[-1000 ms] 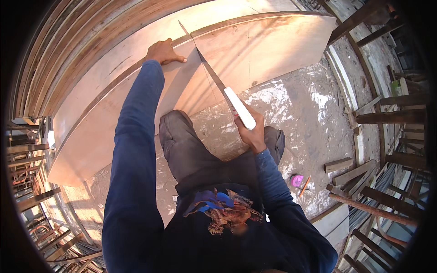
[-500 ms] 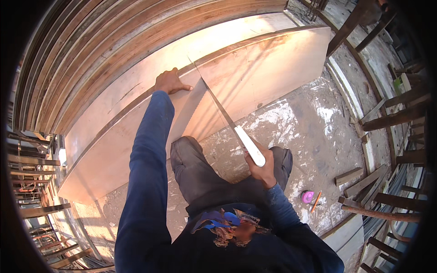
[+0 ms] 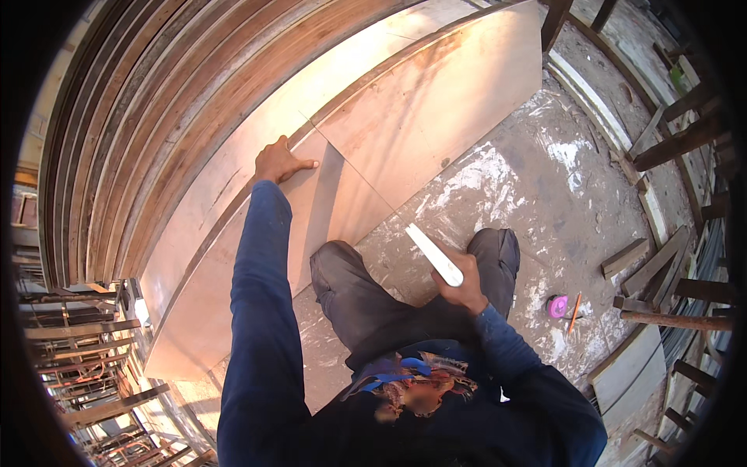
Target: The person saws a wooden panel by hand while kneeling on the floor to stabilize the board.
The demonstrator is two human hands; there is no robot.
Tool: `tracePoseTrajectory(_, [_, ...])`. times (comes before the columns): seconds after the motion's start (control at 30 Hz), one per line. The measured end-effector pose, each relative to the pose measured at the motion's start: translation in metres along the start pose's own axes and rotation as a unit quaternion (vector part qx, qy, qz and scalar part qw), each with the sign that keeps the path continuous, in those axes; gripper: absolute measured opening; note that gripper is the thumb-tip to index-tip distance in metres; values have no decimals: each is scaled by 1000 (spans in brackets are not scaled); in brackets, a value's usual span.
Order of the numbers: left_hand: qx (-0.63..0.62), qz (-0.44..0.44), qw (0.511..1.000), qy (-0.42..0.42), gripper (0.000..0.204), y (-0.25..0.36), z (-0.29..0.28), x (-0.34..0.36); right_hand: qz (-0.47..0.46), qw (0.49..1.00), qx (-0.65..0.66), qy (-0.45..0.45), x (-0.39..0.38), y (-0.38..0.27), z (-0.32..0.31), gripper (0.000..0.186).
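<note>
Right hand (image 3: 463, 288) clamped on the white handle of a handsaw (image 3: 434, 255), blade seen nearly edge-on, running up to the plywood panel (image 3: 436, 93) just past the knees. Left hand (image 3: 282, 161) on the panel's top edge, thumb spread over the near face; can't tell if it's pinching or just bracing. Reads as mid-cut; next stroke would call for blade in line, panel steady. Vs half a second ago: handle farther from panel edge, less tip beyond it; left hand still planted. Stacked boards (image 3: 159, 156) behind.
</note>
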State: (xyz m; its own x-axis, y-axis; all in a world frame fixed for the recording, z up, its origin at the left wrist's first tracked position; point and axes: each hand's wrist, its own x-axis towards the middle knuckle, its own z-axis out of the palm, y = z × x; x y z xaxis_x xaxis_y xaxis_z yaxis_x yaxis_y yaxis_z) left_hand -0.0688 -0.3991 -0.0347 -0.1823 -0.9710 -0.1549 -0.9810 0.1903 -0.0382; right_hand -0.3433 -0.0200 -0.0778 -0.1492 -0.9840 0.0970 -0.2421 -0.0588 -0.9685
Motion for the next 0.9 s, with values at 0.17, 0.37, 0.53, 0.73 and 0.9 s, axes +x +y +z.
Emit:
tracePoseTrajectory(0.17, [-54, -4, 998, -8, 97, 1, -1, -2, -62, 997, -20, 50, 28, 41, 35, 60])
tracePoseTrajectory(0.37, [-25, 11, 999, 20, 101, -1, 1, 1, -11, 999, -41, 15, -65, 19, 8, 57])
tracePoseTrajectory(0.53, [-15, -9, 1000, 12, 103, 6, -4, -6, -64, 997, -24, 35, -62, 4, -13, 55])
tracePoseTrajectory(0.73, [-40, -2, 999, 13, 92, 27, -11, -53, -61, 997, -7, 44, 53, 24, 55, 63])
tracePoseTrajectory(0.9, [-60, -4, 997, 49, 81, 47, -9, -102, -72, 996, -42, 42, 25, 43, 54, 57])
